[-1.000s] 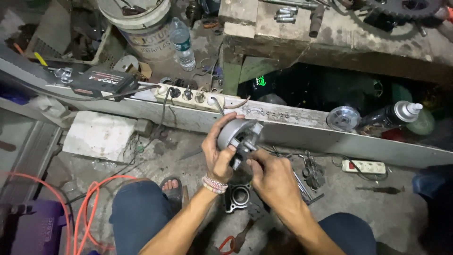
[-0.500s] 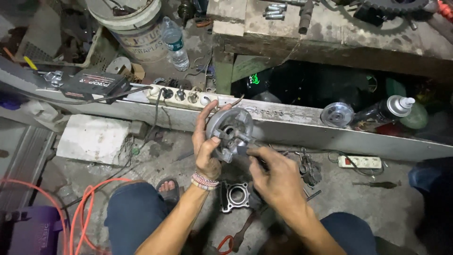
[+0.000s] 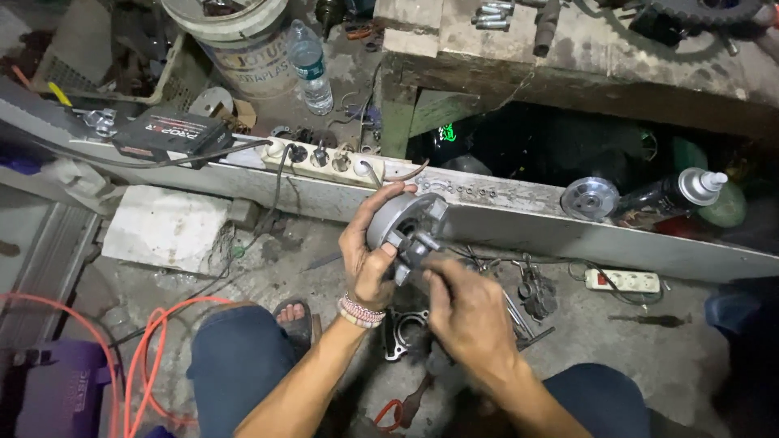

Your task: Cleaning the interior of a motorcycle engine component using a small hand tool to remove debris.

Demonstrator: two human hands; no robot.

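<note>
Holding the round grey metal housing (image 3: 403,227) a little lower and further right than half a second ago, left hand (image 3: 369,259) fingers wrapped around its rim, right hand (image 3: 466,312) fingers pinching a small part at its underside. Hanging just above the floor, between the knees, near the long metal beam (image 3: 568,235). Crowding below: a metal casting (image 3: 403,334), loose tools (image 3: 531,296), orange cable (image 3: 146,349). Lying behind on the beam: a power strip (image 3: 333,161).

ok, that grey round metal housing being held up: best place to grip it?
Probably the outer rim, as the left hand does now: palm behind the round metal housing, fingers curled over its edge from the left. The hub faces the right hand, so that side needs to be free.
</note>
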